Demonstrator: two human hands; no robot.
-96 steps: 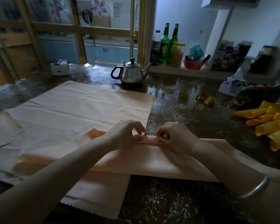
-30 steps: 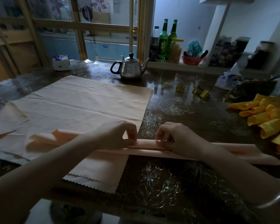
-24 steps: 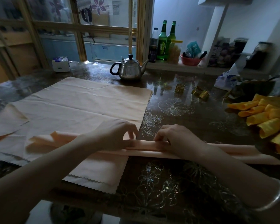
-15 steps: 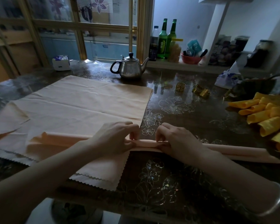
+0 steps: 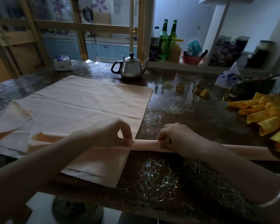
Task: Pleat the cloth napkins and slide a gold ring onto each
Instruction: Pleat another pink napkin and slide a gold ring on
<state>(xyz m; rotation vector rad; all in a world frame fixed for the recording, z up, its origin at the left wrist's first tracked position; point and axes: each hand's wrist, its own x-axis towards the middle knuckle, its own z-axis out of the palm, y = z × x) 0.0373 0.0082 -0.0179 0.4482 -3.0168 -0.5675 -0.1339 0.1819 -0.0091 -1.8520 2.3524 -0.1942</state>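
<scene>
The pleated napkin (image 5: 145, 145) is lying as a narrow strip across the lower middle of the frame, its left part over the flat napkins (image 5: 87, 102). The left hand (image 5: 110, 135) is pinching it between thumb and forefinger, and the right hand (image 5: 176, 138) is gripping it with curled fingers (a short gap between them). Gold rings (image 5: 180, 86) are sitting at the upper right, well apart.

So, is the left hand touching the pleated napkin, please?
Touching. The head view shows the left hand pinching the pleated napkin between thumb and fingertips.
</scene>
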